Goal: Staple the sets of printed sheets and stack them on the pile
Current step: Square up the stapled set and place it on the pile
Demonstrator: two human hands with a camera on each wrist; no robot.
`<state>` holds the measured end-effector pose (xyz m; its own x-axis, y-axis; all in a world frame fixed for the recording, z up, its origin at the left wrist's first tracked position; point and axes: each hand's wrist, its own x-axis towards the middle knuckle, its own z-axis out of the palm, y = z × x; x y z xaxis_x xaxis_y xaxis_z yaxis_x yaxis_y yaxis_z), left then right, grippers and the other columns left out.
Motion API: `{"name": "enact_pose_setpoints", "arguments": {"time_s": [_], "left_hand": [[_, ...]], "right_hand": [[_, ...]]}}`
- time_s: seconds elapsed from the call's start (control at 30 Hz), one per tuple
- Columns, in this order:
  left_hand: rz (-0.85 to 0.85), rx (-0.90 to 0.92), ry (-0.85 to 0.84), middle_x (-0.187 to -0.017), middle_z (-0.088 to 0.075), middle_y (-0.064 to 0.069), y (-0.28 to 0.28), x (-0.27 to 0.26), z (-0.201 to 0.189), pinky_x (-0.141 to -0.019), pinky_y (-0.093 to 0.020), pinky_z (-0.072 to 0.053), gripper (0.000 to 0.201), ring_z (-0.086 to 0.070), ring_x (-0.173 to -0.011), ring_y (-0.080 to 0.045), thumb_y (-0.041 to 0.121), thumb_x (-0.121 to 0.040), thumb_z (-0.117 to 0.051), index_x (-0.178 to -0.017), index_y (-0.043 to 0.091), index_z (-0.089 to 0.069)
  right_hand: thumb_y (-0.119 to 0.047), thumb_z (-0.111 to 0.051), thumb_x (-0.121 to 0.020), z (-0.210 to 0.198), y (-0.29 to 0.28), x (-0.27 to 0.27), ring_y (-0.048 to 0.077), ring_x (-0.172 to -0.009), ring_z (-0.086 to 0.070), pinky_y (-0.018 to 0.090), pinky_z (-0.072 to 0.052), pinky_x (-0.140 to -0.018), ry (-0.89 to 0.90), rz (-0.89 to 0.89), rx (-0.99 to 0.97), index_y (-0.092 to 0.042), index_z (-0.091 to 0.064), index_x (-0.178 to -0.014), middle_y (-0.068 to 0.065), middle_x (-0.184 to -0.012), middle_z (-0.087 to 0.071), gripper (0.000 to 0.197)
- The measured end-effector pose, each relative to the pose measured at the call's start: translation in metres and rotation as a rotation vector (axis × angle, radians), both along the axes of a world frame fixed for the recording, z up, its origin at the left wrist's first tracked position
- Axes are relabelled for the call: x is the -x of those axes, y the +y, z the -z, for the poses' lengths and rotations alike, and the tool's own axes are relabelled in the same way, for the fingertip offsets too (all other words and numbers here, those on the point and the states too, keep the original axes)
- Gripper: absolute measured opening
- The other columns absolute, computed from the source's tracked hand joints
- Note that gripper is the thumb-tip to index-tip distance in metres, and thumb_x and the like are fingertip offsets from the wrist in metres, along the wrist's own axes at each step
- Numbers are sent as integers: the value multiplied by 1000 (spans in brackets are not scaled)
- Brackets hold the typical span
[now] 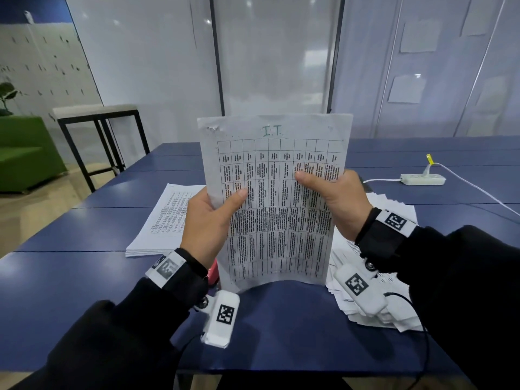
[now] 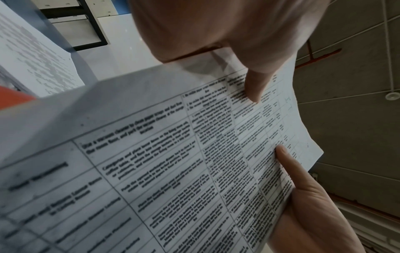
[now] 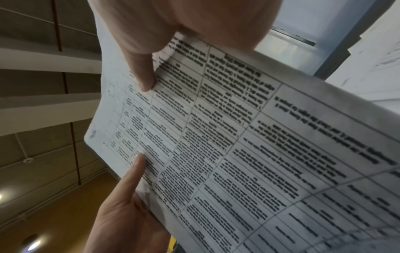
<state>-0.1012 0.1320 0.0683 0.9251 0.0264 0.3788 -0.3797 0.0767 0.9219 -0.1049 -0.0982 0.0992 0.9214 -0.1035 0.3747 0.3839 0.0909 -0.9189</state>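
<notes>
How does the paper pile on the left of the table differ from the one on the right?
The left pile lies squared up, edges aligned; the right pile is fanned and messy, its sheets slipping over each other. The left pile lies in plain sight beside the left hand; the right pile is partly hidden behind the right hand and its sleeve. Both are white printed sheets lying flat on the blue table.

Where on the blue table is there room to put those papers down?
Bare blue table lies in front, between the neat pile on the left and the loose sheets on the right. More beyond, left of the power strip. The sides are crowded.
</notes>
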Motion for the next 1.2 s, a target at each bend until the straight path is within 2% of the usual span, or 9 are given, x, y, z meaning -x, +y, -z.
{"name": "enact_pose_setpoints", "arguments": {"time_s": [0.17, 0.3, 0.43, 0.57, 0.77, 0.97, 1.03, 1.13, 1.2], "left_hand": [[14, -15, 2, -113, -76, -8, 0, 1, 0, -102, -50, -55, 50, -71, -112, -21, 37, -88, -79, -110, -7, -67], [25, -34, -15, -110, -76, -13, 3, -3, 5, -102, -50, -55, 43, -72, -108, -23, 36, -90, -78, -100, -4, -69], [26, -15, -40, -107, -67, -37, 5, -4, 8, -103, -45, -55, 69, -70, -101, -28, 45, -89, -78, -96, -21, -58], [13, -28, -13, -110, -78, -13, 2, 0, 7, -104, -41, -53, 34, -73, -112, -20, 22, -97, -71, -97, -12, -69], [11, -32, -8, -115, -78, -4, 3, -1, 8, -107, -43, -51, 27, -71, -115, -16, 20, -99, -68, -107, -4, -74], [-30, -155, -52, -93, -78, -17, 17, -3, -5, -92, -49, -59, 28, -76, -92, -31, 26, -97, -73, -81, 3, -76], [-68, -218, -71, -88, -80, -12, 31, -2, -19, -83, -49, -62, 21, -77, -86, -30, 21, -97, -72, -82, 8, -79], [-218, -339, -97, -89, -80, -10, 71, -3, -38, -82, -58, -61, 23, -76, -86, -36, 30, -95, -75, -88, 9, -79], [-329, -381, -115, -82, -79, -2, 110, -6, -48, -76, -54, -62, 25, -74, -73, -22, 37, -92, -78, -79, 15, -79]], "right_hand": [[-10, -78, -89, 2, 0, -1, 22, -103, -76, 30, -60, -87, 22, -17, 2, -2, -73, -112, 9, -108, -79, 24], [-8, -77, -90, 4, 0, -1, 24, -104, -76, 33, -61, -88, 30, -38, -18, -2, -73, -112, 10, -109, -79, 24], [-10, -78, -90, 4, 1, -1, 22, -102, -76, 31, -61, -88, 31, -21, 19, -5, -74, -107, 9, -106, -79, 19], [-8, -77, -90, 3, 2, 0, 22, -102, -76, 32, -61, -89, 24, -25, 6, -8, -74, -103, 8, -105, -80, 14], [-7, -77, -90, 4, 3, 0, 23, -103, -76, 29, -61, -84, 24, -34, -11, -9, -74, -105, 9, -107, -79, 16], [-6, -75, -91, -1, 8, -3, 24, -103, -76, 32, -61, -84, 37, -87, -79, -8, -74, -106, 10, -108, -79, 15], [-13, -74, -93, -2, 13, -8, 25, -102, -76, 38, -61, -88, 74, -122, -66, -8, -74, -109, 9, -111, -78, 16], [-39, -68, -98, 2, 22, -18, 26, -78, -73, 42, -59, -72, 262, -196, 13, -7, -72, -105, 13, -97, -75, 32], [-52, -60, -98, 13, 26, -26, 32, -80, -74, 41, -60, -66, 413, -264, 69, -7, -69, -110, 17, -98, -75, 48]]}}
